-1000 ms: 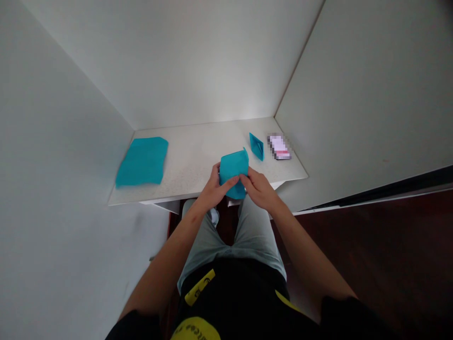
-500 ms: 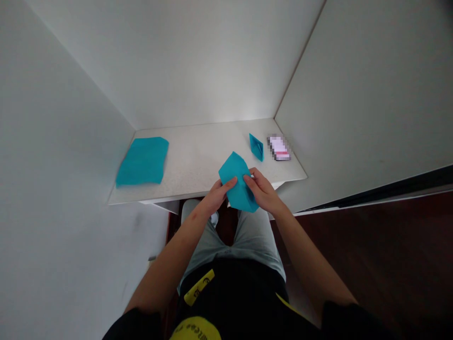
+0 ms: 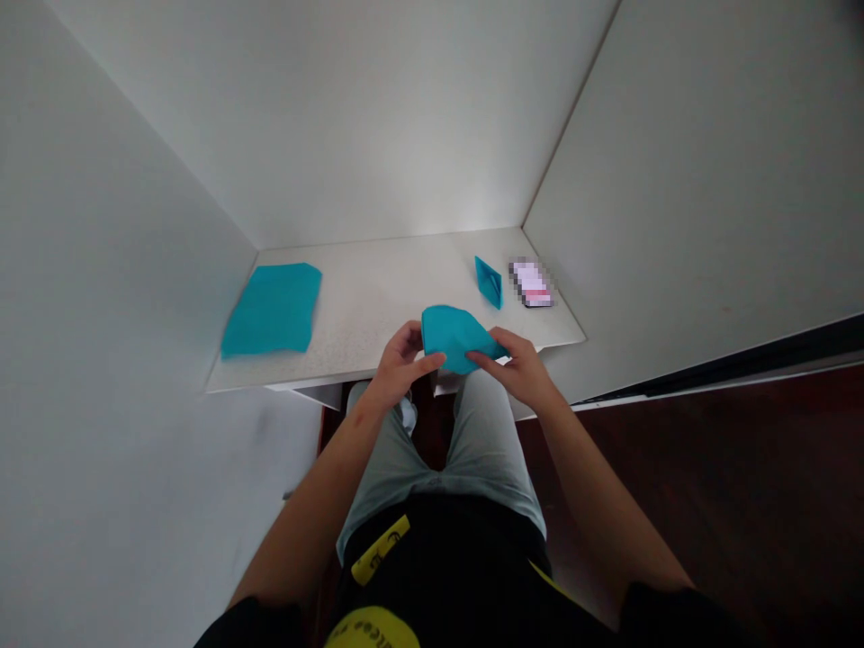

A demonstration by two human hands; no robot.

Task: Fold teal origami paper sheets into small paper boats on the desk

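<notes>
Head view: paper [image 3: 451, 337] ran crosswise, both ends clamped.
Left hand [image 3: 397, 367] gripped the broad end; right hand [image 3: 525, 371] pinched the tapering end.

Plain turquoise paper [image 3: 449, 333] — white table [image 3: 378, 301] — black shirt [image 3: 465, 567] with yellow patches [image 3: 371, 628], pale grey-blue trousers [image 3: 496, 441], dark red-brown floor [image 3: 702, 477].

One left hand [image 3: 398, 367], one right hand [image 3: 519, 367]. Three blue pieces: held sheet [image 3: 449, 333], small folded shape [image 3: 489, 283], flat sheet [image 3: 274, 309] (single or stacked, unclear). One phone [image 3: 532, 283]. One white tabletop [image 3: 378, 288]. Two trouser legs [image 3: 374, 472]. One visible shoe [image 3: 409, 415].
</notes>
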